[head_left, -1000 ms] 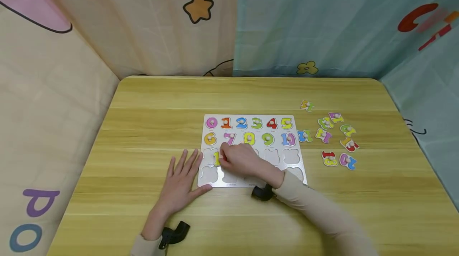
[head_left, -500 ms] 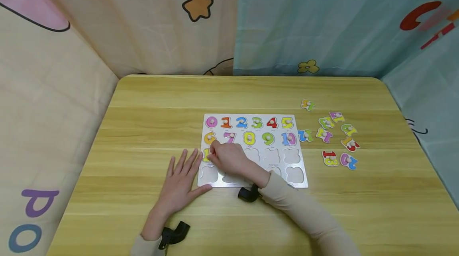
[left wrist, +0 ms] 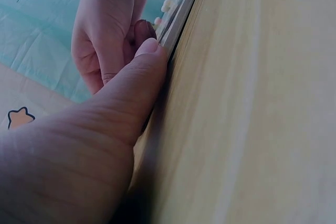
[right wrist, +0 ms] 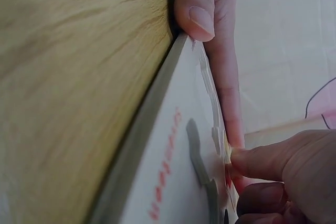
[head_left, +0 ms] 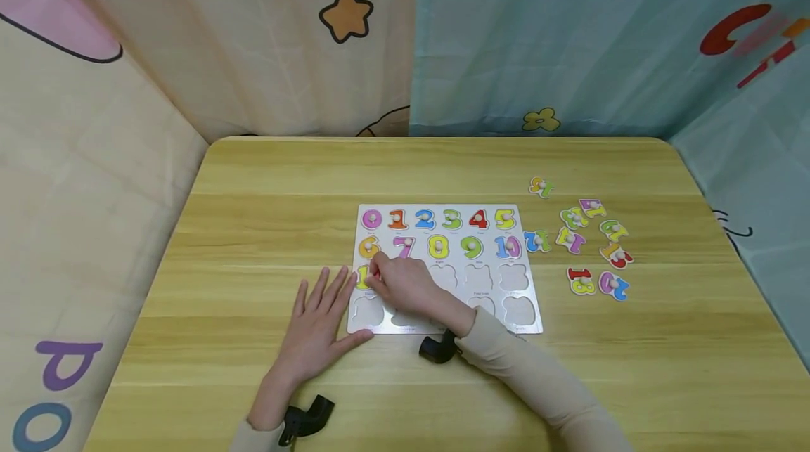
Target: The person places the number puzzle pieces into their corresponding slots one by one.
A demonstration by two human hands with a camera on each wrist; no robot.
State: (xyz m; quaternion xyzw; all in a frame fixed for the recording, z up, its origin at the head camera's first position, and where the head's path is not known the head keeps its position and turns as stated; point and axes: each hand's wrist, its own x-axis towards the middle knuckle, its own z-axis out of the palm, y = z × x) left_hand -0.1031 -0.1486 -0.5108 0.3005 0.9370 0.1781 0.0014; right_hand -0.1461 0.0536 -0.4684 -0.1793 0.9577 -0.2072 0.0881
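Note:
A white number puzzle board [head_left: 530, 297] lies on the table, with pieces 0 to 10 in its two upper rows. My right hand [head_left: 408, 283] pinches a number puzzle piece [head_left: 363, 276] at the left end of the third row. A yellow 1 shows on this piece, and its right part is hidden behind the fingers. In the right wrist view a bit of red shows below the thumb tip. My left hand [head_left: 321, 322] lies with fingers spread on the table at the board's left side, its thumb [left wrist: 149, 51] at the board's front left corner.
Several loose number pieces [head_left: 571, 240] with knobs lie on the table [head_left: 253, 192] right of the board. One blue and green piece [head_left: 537, 241] is close to the board's right edge. Printed curtains [head_left: 538, 37] hang behind the table.
My right hand has moved left with the number piece, from the second recess of the third row to the first. It has hardly moved in the last half second. The left hand stays put.

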